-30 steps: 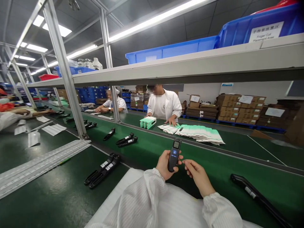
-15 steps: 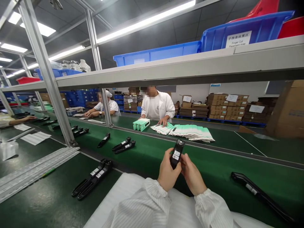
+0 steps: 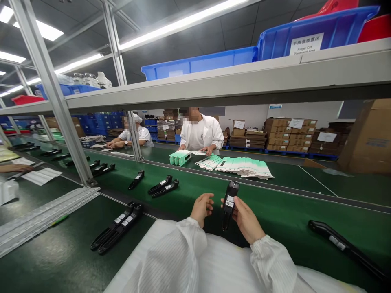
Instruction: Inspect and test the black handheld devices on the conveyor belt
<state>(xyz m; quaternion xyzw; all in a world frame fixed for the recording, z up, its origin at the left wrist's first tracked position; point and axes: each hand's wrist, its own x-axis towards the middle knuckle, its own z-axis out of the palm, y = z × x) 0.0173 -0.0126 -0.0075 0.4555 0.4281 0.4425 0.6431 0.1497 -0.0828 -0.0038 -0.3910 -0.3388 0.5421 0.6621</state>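
My right hand grips a slim black device with a bent, rounded head and white labels. It is held upright above the green belt, head at the top. To the left of it, my left hand is apart from the device, its fingers loosely curled and holding nothing. Another black device of the same form lies on the belt at the right. Two more, a left device and a right device, lie side by side on the dark green table at my left.
Several black devices lie along the green belt. A shelf with blue bins crosses overhead on metal posts. Beyond the belt, a co-worker handles green-and-white boxes beside fanned flat cartons. White padding covers the near edge.
My left hand has let go of the device and moved left, while my right hand keeps it. Devices on the belt have shifted right. The co-worker has lifted a flat carton.
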